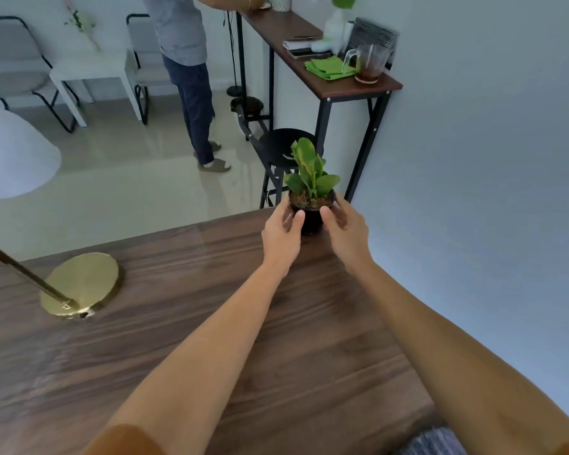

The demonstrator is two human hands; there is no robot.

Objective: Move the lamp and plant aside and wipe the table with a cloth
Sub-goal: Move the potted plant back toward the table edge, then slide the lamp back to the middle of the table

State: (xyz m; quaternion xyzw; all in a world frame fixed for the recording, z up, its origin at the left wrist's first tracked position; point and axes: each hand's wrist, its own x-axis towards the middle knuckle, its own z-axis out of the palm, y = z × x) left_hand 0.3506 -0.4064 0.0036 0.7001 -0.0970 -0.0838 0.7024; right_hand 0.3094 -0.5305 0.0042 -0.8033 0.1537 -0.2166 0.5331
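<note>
the plant, in a small black pot, is seen at about 1 o'clock from the middle of the view, at the far edge of the dark wooden surface and close to the pale wall. the pot is clasped from both sides: the left hand is curled against its left flank with the thumb up near the rim, and the right hand is curled against its right flank in the same manner. both hands are partly closed around the pot, with bare forearms stretched out from 6 o'clock. whether the pot's base is resting on the surface or just off it cannot be told.

the lamp is found at 9 o'clock, well apart from the plant; its round brass base is set flat on the surface, its stem is tilted toward the left edge, and its white shade is seen blurred at 10 o'clock.

a folded green cloth is laid on a narrow side table at 12 o'clock, just beside a glass jug. a black stool is placed beyond the plant, and a standing person is visible at 11 o'clock.
</note>
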